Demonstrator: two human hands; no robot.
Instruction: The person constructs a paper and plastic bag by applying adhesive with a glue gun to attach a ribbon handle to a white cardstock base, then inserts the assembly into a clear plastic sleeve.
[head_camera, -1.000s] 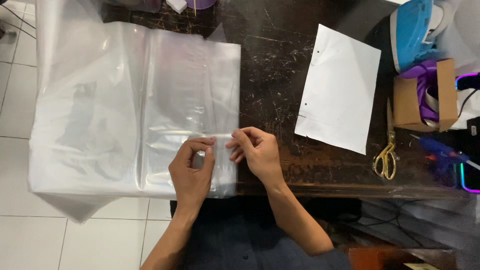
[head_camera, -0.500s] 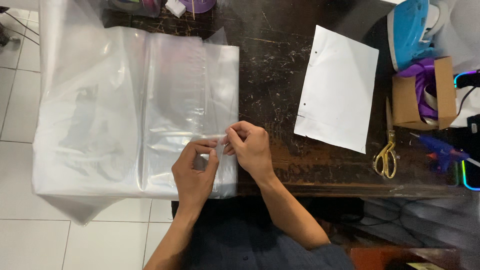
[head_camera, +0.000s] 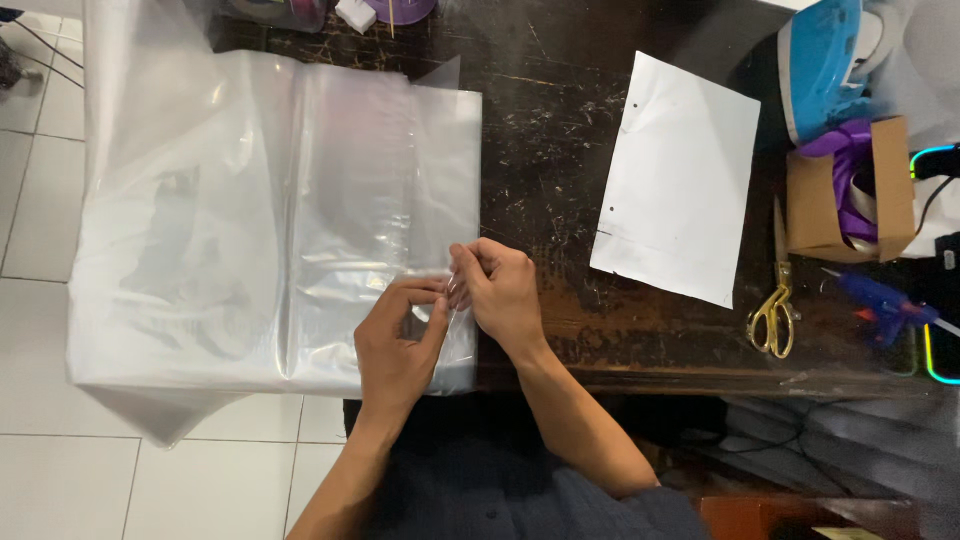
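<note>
A stack of large clear plastic sheets (head_camera: 260, 220) lies over the left part of the dark wooden table (head_camera: 560, 130) and hangs past its left and near edges. My left hand (head_camera: 395, 345) and my right hand (head_camera: 500, 290) meet at the stack's near right corner. The fingertips of both hands pinch the thin edge of a plastic sheet there, thumbs against forefingers. The right hand's wrist rests on the table by the front edge.
A white sheet of paper (head_camera: 678, 178) lies right of centre. Gold-handled scissors (head_camera: 773, 310) and a blue glue gun (head_camera: 885, 305) lie near the front right. A cardboard box with purple ribbon (head_camera: 850, 190) and a blue iron (head_camera: 820, 65) stand at the far right.
Both hands have shifted slightly along the plastic's edge, and the fingertips have closed tighter together on it. The stack itself has stayed in place.
</note>
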